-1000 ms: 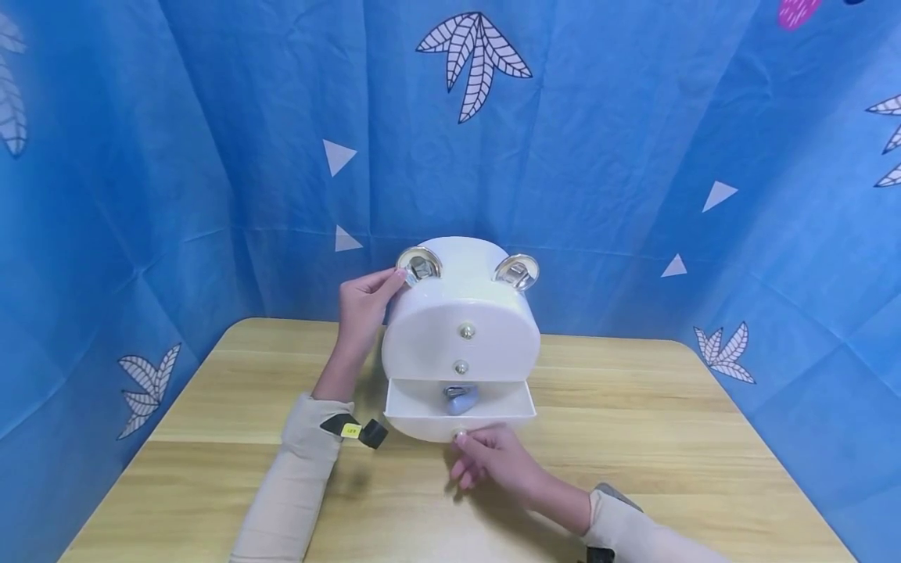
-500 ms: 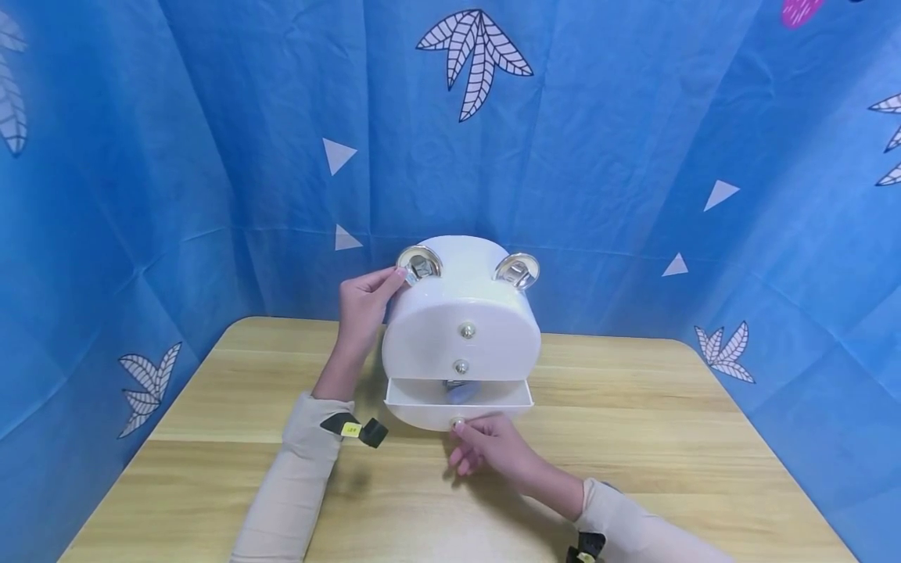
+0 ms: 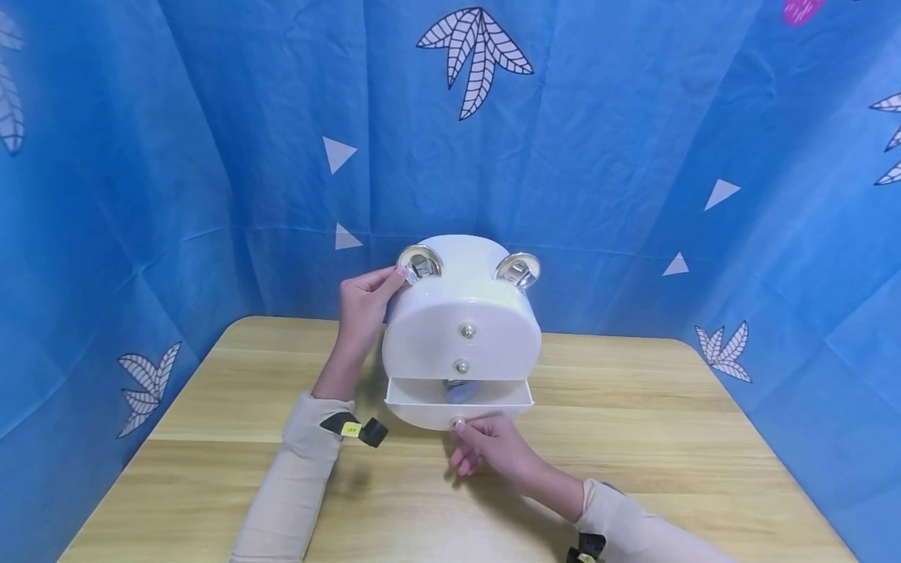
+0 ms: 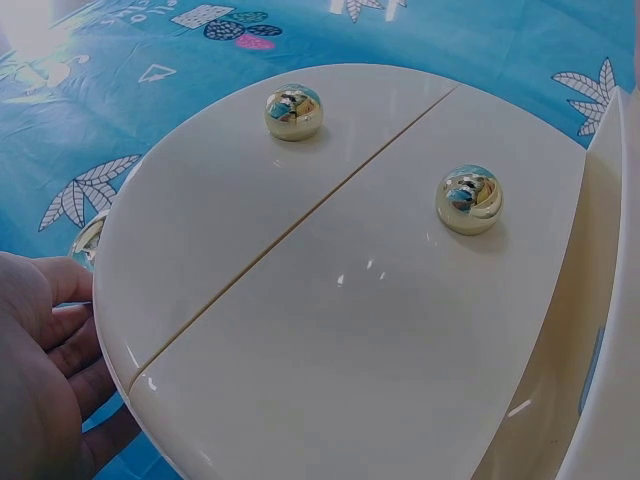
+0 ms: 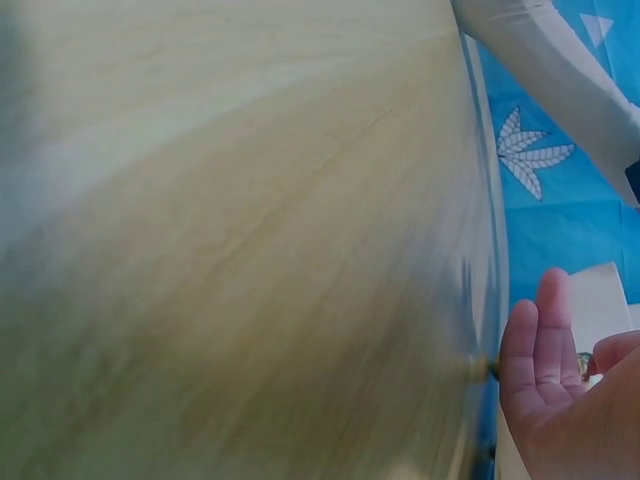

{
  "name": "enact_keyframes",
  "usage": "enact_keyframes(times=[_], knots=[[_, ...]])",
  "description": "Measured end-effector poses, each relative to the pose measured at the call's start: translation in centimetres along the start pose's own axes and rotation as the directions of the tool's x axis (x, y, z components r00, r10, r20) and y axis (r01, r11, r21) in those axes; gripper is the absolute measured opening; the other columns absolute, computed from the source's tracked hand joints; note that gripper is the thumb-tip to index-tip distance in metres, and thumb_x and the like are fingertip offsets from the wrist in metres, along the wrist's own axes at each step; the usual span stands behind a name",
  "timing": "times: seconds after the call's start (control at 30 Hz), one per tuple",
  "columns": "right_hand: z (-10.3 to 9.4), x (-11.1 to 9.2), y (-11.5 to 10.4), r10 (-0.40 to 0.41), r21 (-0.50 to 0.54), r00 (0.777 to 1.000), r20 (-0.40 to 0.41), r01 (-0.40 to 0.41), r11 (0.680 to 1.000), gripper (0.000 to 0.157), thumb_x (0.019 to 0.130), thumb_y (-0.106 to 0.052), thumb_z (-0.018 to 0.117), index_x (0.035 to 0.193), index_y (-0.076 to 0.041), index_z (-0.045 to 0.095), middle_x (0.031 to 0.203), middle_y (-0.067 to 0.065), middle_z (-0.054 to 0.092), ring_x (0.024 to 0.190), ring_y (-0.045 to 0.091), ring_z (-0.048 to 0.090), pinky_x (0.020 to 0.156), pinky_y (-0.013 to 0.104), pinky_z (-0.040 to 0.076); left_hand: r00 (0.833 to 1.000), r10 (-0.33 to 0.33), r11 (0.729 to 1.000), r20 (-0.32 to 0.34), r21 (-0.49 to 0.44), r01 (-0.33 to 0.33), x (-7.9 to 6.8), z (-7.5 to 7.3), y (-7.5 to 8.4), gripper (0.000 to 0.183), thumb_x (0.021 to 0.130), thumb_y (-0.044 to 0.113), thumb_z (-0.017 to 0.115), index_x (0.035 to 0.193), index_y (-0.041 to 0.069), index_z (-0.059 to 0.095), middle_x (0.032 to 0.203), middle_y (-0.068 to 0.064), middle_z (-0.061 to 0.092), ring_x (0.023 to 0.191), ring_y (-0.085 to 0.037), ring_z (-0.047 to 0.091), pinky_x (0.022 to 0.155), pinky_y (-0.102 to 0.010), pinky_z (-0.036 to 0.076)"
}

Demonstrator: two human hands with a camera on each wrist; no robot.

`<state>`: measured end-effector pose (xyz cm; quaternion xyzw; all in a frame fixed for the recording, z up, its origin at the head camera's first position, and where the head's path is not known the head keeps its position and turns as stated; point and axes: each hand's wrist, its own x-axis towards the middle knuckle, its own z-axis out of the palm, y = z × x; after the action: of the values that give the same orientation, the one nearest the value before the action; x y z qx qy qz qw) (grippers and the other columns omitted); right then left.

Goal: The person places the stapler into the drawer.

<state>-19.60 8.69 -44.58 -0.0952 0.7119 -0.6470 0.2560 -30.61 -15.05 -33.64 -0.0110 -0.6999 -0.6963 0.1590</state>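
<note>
A white, rounded drawer box (image 3: 461, 274) with two gold-rimmed ears stands on the table. Its lowest drawer (image 3: 422, 416) is pulled partly out, and a small bluish item with a metallic part (image 3: 461, 390), kind unclear, lies inside, half hidden under the upper front. At the box's left side, my left hand (image 3: 362, 306) pinches the left ear (image 3: 420, 263) between thumb and fingers. My right hand (image 3: 501, 450) pinches the bottom drawer's gold knob (image 3: 457, 423) with thumb and forefinger, its other fingers loosely bent below. Two more gold knobs (image 4: 470, 199) show on the upper drawer fronts.
The box rests near the back of a light wooden table (image 3: 633, 438). Blue curtain (image 3: 598, 156) with leaf prints hangs behind it and along both sides. Black camera straps (image 3: 355, 429) sit on the sleeves.
Pushed by my right hand, the bottom drawer has slid a short way inward, hiding more of the item inside. In the last half second it hardly moves. My left hand stays put.
</note>
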Motion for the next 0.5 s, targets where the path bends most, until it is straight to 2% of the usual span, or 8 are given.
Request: enact_keyframes(times=[0.2, 0.5], knots=[[0.0, -0.3, 0.0, 0.003, -0.016, 1.000, -0.005, -0.003, 1.000, 0.038, 0.105, -0.023, 0.055, 0.119, 0.012, 0.064, 0.086, 0.020, 0.075, 0.064, 0.011, 0.068, 0.070, 0.028, 0.062, 1.000, -0.006, 1.000, 0.002, 0.012, 0.006, -0.1, 0.0, 0.0, 0.033, 0.096, 0.030, 0.072, 0.117, 0.006, 0.076, 0.118, -0.015, 0.076, 0.110, -0.021, 0.072, 0.097, -0.037, 0.059], [0.6, -1.1, 0.2, -0.024, -0.061, 0.999, 0.030, 0.026, 0.998, 0.039, 0.105, -0.024, 0.056, 0.120, 0.011, 0.065, 0.086, 0.024, 0.074, 0.062, 0.010, 0.069, 0.071, 0.031, 0.063, 1.000, 0.006, 1.000, -0.006, 0.017, -0.006, 0.0, 0.0, 0.1, 0.032, 0.095, 0.030, 0.073, 0.115, 0.005, 0.077, 0.116, -0.015, 0.076, 0.107, -0.019, 0.072, 0.093, -0.033, 0.060]])
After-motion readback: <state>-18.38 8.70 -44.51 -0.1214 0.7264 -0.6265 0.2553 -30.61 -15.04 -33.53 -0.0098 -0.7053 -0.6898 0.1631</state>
